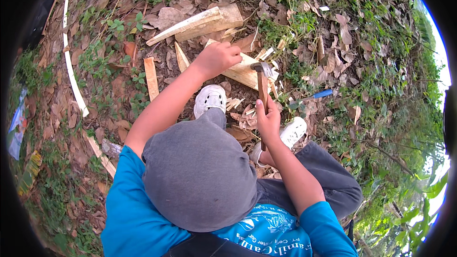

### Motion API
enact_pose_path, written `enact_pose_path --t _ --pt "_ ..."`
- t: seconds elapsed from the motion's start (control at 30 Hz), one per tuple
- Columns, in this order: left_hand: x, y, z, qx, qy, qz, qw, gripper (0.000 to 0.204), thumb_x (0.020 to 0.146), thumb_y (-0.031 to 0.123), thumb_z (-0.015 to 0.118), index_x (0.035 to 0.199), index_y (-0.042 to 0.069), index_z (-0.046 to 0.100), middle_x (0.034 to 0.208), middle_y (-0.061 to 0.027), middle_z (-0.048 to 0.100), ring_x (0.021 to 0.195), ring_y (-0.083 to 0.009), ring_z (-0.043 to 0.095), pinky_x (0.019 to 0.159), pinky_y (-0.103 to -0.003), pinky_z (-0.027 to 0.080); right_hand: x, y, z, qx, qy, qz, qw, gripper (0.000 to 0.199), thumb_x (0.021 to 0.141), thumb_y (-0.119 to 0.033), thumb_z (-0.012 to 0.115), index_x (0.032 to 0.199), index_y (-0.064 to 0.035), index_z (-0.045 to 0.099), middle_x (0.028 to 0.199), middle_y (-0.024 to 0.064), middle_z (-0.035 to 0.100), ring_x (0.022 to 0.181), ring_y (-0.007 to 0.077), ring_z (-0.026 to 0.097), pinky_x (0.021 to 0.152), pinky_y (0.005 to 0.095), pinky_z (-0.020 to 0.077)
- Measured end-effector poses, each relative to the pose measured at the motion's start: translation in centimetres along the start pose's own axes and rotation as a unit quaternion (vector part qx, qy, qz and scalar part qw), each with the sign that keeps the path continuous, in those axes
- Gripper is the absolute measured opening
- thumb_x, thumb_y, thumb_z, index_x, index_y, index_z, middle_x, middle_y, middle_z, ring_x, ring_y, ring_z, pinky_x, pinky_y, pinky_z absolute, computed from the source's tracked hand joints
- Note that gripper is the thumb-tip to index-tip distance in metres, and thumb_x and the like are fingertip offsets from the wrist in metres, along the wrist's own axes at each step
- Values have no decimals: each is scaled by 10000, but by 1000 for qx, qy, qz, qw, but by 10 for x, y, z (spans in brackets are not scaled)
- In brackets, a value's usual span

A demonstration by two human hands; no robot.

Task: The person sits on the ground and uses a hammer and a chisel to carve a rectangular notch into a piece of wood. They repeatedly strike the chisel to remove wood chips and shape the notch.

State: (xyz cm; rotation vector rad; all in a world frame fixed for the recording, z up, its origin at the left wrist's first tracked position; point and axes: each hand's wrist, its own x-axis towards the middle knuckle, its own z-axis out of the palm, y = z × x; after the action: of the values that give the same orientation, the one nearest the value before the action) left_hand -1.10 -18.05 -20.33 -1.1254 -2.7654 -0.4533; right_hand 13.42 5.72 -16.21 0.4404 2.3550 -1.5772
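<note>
Left hand (218,58): grip closed over the near end of a pale split wood piece (243,72) lying on the leaf-strewn ground. Right hand (268,120): grip wrapped around the wooden handle of a hammer (262,80), metal head touching the wood. Larger split plank (197,24) beyond. Blue-handled tool (314,96) in the weeds, right. White shoes either side.

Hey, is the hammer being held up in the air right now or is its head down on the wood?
Down: the hammer, gripped in the right hand, has its metal head against the wood piece that the left hand holds.
</note>
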Motion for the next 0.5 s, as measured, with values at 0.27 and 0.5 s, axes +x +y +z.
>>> enact_pose_path --t 0.27,0.5 --pt "2 -2 13 -119 71 -73 988 145 862 97 708 1007 102 707 1005 -26 672 924 -260 684 782 -376 568 2 1 -1 2 -14 22 1000 390 1053 -170 595 1400 9 576 975 27 672 818 66 558 718 253 477" --pt "6 3 18 -287 137 -191 929 118 906 103 726 995 25 719 1059 -109 641 1023 -321 650 881 -409 522 2 0 -2 42 -27 36 998 393 1058 -168 587 1418 -9 566 925 13 659 786 71 560 702 257 484"
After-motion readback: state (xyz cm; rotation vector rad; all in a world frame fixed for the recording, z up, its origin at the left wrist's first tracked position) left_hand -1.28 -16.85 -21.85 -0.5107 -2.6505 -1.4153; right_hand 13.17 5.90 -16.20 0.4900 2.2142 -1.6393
